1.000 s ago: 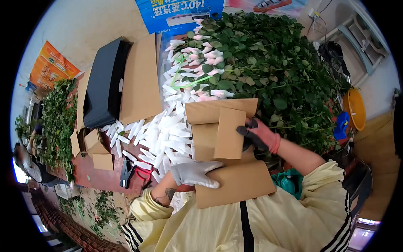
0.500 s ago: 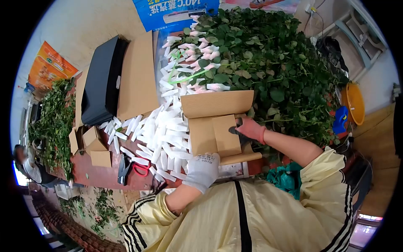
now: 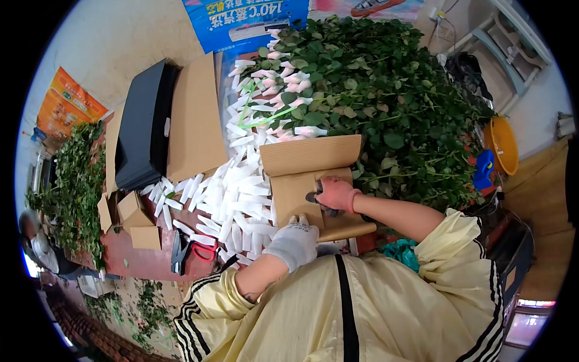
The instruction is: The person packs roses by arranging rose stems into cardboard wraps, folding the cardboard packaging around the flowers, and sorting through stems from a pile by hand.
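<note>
Far left: one co-worker (image 3: 43, 244), partly seen beside a heap of leafy stems (image 3: 75, 193). Above, one orange poster (image 3: 69, 99) on the wall.

Desk (image 3: 142, 260), reddish: one stack of black sheets (image 3: 142, 130), tilted, next to a large brown cardboard sheet (image 3: 194, 123). Below these, several small cardboard pieces (image 3: 145, 238), bent. Near the front edge, one black tool (image 3: 179, 253) and a red handle (image 3: 205, 251) just beside it.

Centre-left: white net sleeves (image 3: 244, 196), many, loosely piled.

Left hand (image 3: 294, 244), white glove: fingers extended onto the near part of the folded cardboard; thumb hidden, so whether the grip clasps the edge cannot be told.

Folded cardboard (image 3: 289, 196), one, in front of the person, between sleeves and foliage; ribbed far flap raised.

Right hand (image 3: 333, 195), red and black glove: on the cardboard's right part, fingers bent, grip partly closed; whether it pinches anything cannot be told.

Right: green foliage (image 3: 386, 102), massed, pale sleeved flower heads (image 3: 297, 81) at its left border; teal bag (image 3: 403, 253); blue object (image 3: 484, 169); yellow basin (image 3: 505, 145).
</note>
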A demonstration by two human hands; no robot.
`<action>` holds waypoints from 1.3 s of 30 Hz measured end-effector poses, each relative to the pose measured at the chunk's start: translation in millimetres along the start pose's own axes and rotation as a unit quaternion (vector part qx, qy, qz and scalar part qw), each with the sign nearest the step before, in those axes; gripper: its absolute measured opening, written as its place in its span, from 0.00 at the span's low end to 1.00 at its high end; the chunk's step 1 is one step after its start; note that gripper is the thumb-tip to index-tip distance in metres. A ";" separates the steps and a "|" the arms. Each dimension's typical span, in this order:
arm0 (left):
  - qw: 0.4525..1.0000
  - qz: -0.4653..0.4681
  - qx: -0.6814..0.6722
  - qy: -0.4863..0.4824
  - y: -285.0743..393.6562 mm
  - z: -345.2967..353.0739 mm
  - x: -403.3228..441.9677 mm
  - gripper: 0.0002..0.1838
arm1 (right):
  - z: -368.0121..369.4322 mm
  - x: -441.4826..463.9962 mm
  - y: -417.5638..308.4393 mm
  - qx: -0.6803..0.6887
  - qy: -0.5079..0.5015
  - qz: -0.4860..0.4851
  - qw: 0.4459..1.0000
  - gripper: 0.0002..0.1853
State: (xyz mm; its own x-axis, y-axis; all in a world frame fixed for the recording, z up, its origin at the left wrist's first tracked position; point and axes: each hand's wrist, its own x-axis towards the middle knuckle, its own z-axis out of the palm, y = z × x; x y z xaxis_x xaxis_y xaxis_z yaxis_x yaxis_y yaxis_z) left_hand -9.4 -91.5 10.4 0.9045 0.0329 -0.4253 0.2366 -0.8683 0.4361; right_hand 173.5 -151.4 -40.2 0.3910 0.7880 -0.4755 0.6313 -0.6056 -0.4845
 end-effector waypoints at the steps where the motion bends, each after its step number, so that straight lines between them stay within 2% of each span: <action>1: 1.000 0.003 0.002 0.002 -0.2 -5.3 2.1 0.17 | -1.9 0.7 -1.4 0.000 0.004 0.001 1.000 0.21; 3: 0.992 0.039 0.058 -0.104 -0.4 -19.6 6.1 0.19 | -8.1 2.6 -4.1 -0.012 -0.015 0.007 1.000 0.22; 4: 0.992 0.041 0.060 -0.102 -1.5 -21.9 7.1 0.19 | -4.5 7.5 2.9 -0.014 -0.011 0.008 1.000 0.22; 6: 0.991 0.064 0.045 -0.105 -5.3 -21.0 4.7 0.20 | 12.7 17.1 22.1 -0.190 -0.033 -0.156 0.969 0.19; 7: 0.991 0.071 0.054 -0.100 -7.5 -16.3 4.6 0.20 | 9.6 9.7 11.0 -0.047 -0.014 -0.019 0.999 0.21; 8: 0.994 0.063 0.058 -0.067 -9.9 -6.1 5.5 0.19 | 10.1 3.9 7.2 -0.099 0.029 -0.039 0.994 0.23; 9: 0.996 0.056 0.060 -0.034 -10.0 -0.2 7.9 0.18 | -3.5 -4.4 -3.9 -0.104 0.006 -0.042 0.994 0.23; 10: 0.995 0.063 0.067 -0.024 -6.7 -2.8 9.8 0.18 | -15.3 -13.3 -12.3 -0.235 -0.020 -0.112 0.965 0.23; 11: 0.997 0.047 0.047 -0.045 -3.6 -8.6 8.8 0.17 | -30.4 -21.7 -20.1 -0.284 -0.048 -0.141 0.947 0.24; 13: 0.997 0.028 0.031 -0.067 -0.7 -16.5 4.9 0.16 | -86.1 -41.8 -58.0 -0.300 -0.123 -0.190 0.927 0.24; 15: 0.995 0.019 0.027 -0.094 0.8 -19.0 5.0 0.16 | -145.0 -43.4 -76.7 -0.182 -0.110 -0.289 0.933 0.21; 17: 0.995 0.022 0.029 -0.088 -5.7 -18.0 6.8 0.16 | -185.3 -0.3 -67.2 -0.173 0.028 -0.371 0.912 0.17; 19: 0.989 0.086 0.030 -0.115 -17.1 -22.2 7.3 0.16 | -224.3 36.9 -73.7 -0.167 0.143 -0.264 0.939 0.14; 21: 0.988 0.098 0.019 -0.116 -28.7 -20.0 4.0 0.16 | -238.4 127.5 -28.0 -0.329 0.206 -0.252 0.887 0.13; 23: 0.986 0.099 0.042 -0.131 -36.7 -12.3 7.3 0.17 | -238.7 189.7 6.3 -0.485 0.205 -0.183 0.830 0.13; 25: 0.985 0.155 0.067 -0.021 -55.4 9.5 3.7 0.26 | -231.8 225.2 31.6 -0.569 0.210 -0.149 0.781 0.12; 26: 0.984 0.158 0.073 -0.021 -52.6 8.0 2.3 0.26 | -230.8 241.4 33.6 -0.590 0.154 -0.116 0.784 0.14; 28: 0.995 0.094 0.003 -0.045 -41.4 -0.8 -7.4 0.28 | -227.3 261.8 38.9 -0.615 0.172 -0.134 0.758 0.17; 29: 0.994 0.094 0.009 -0.048 -42.9 -6.3 -7.7 0.28 | -228.0 271.6 41.4 -0.630 0.180 -0.146 0.741 0.17; 31: 0.989 0.132 -0.002 -0.063 -45.6 -13.0 -3.8 0.26 | -239.7 272.8 40.3 -0.596 0.195 -0.160 0.762 0.17; 33: 0.991 0.112 -0.018 -0.073 -43.2 -13.7 6.8 0.25 | -258.6 266.8 34.7 -0.565 0.210 -0.177 0.778 0.17; 35: 0.988 0.091 0.048 -0.117 -36.5 -20.5 13.5 0.23 | -295.1 254.4 28.2 -0.446 0.306 -0.120 0.833 0.18; 37: 0.987 0.095 0.051 -0.117 -36.6 -20.4 17.1 0.22 | -348.3 262.7 39.5 -0.250 0.412 -0.241 0.842 0.21; 39: 0.986 0.104 0.061 -0.116 -37.2 -16.7 14.8 0.21 | -386.1 249.7 37.3 -0.313 0.549 -0.066 0.772 0.24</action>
State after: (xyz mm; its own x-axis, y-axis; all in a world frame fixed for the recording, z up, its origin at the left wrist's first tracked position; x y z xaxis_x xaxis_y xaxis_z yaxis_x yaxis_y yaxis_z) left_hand 1.2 -50.5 1.1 0.8195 -0.2539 -0.5137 -0.0020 -0.8978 0.4405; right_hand 553.2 65.5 106.4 0.4111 0.6653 0.6232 0.7798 -0.6107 0.1377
